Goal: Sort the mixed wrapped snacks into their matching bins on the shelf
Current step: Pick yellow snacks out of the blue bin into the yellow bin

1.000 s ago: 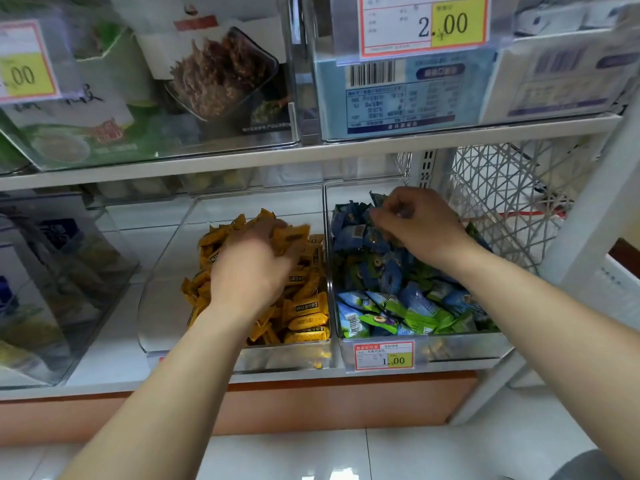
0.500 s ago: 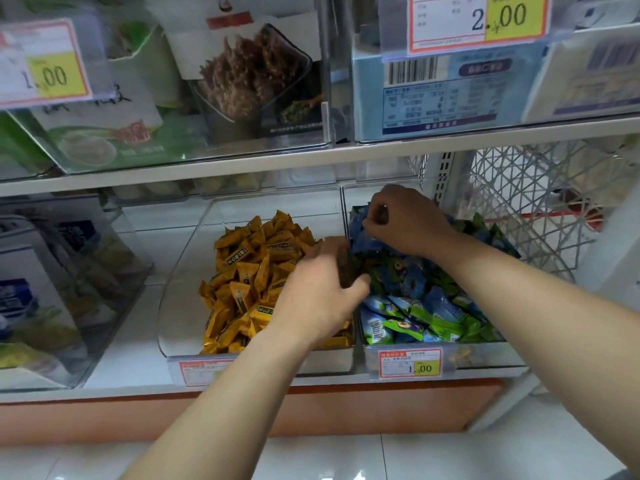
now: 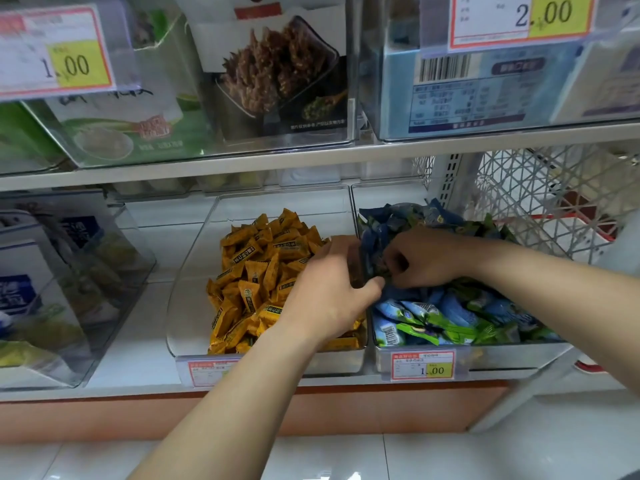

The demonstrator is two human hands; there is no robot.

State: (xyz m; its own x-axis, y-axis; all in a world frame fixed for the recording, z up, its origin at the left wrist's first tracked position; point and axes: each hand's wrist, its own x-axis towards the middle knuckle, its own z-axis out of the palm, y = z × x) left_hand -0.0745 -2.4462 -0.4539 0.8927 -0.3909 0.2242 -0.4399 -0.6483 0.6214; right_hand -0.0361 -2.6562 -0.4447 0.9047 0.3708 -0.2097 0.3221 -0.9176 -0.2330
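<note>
We look down at the low shelf (image 3: 138, 317), where two clear bins stand side by side. The middle bin (image 3: 188, 289) holds a heap of yellow snacks (image 3: 256, 271), and the right bin (image 3: 502, 356) is full of blue and green snacks (image 3: 450, 317). On its front it carries a price tag (image 3: 422, 365). The left hand (image 3: 329, 292) reaches over the yellow heap and across the wall that the two bins share, so its tips lie at the edge of the blue and green pile. Most of its fingers are hidden behind the back of the hand, so we cannot tell if they hold something. The right hand (image 3: 429, 261) comes from the right and rests on top of the blue and green pile, near the same wall. Its fingers (image 3: 403, 271) are curled tightly and pinch a dark wrapper (image 3: 372, 261), which seems to be one of the blue pieces, though the print is too blurred to read. The two hands nearly touch at this wrapper. Behind the right arm stands a white mesh basket (image 3: 540, 202), beside the right bin. Above, an upper shelf (image 3: 242, 164) bears clear boxes with bigger packets.
</note>
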